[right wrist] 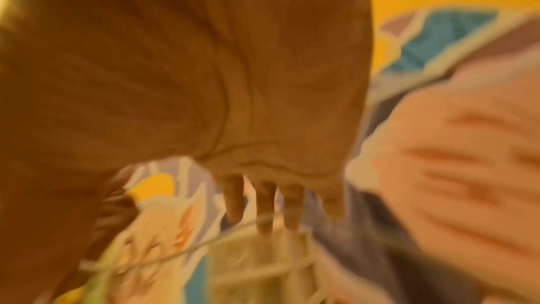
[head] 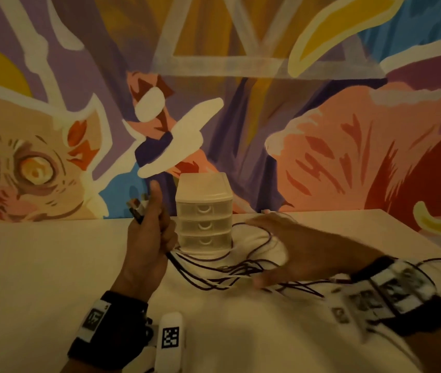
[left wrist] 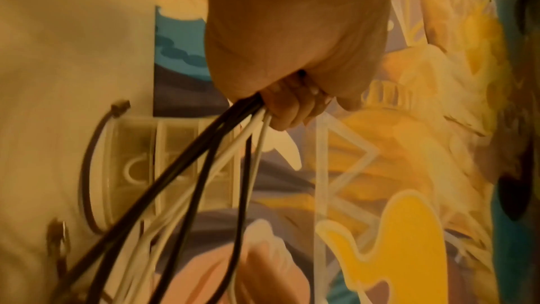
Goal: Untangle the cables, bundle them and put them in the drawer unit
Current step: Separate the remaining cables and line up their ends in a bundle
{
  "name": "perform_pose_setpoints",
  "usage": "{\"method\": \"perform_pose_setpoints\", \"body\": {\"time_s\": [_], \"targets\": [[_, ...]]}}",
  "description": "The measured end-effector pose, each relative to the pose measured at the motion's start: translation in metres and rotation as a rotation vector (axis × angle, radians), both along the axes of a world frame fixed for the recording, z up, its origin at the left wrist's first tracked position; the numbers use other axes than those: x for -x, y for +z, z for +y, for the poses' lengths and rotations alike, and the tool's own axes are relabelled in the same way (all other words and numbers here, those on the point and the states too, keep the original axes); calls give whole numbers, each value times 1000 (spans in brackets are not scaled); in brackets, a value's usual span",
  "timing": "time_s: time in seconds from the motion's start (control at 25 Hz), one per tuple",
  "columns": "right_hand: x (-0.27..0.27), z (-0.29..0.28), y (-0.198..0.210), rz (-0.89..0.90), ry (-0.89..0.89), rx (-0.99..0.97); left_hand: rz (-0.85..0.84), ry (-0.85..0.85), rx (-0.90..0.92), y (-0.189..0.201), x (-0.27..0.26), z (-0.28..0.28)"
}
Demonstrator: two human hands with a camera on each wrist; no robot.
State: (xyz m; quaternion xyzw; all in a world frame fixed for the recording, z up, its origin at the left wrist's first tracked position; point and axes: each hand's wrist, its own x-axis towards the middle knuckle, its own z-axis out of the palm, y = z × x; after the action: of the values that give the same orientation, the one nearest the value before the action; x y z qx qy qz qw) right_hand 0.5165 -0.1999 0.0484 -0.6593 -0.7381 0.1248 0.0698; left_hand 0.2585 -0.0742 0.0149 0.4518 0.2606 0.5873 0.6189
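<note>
Black and white limp cables (head: 214, 275), clenched at their plug ends by the left hand (head: 146, 238), trail slack; right hand (head: 294, 254) hovers spread, likeliest gathering mid-length.

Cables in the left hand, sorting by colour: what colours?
Black and white cables, gripped by the left hand; left wrist view shows them best.

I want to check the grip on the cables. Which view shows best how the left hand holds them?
The left wrist view: the left hand curls its fingers round dark and white cables, close up. The head view shows the fist from behind with plug ends above it. The right wrist view, blurred, does not show that grip.
</note>
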Motion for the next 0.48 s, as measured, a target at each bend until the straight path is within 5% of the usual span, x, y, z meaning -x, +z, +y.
{"method": "perform_pose_setpoints", "body": {"time_s": [0.12, 0.2, 0.28, 0.48], "targets": [[61, 26, -32, 109, 202, -117, 80, -92, -89, 15, -17, -15], [75, 42, -47, 150, 169, -33, 230, -93, -177, 32, -8, -12], [65, 43, -46, 264, 77, -6, 308, -27, -220, 52, 15, -1], [-18, -10, -2, 248, -128, 53, 160, 158, -153, 63, 88, 58]]}}
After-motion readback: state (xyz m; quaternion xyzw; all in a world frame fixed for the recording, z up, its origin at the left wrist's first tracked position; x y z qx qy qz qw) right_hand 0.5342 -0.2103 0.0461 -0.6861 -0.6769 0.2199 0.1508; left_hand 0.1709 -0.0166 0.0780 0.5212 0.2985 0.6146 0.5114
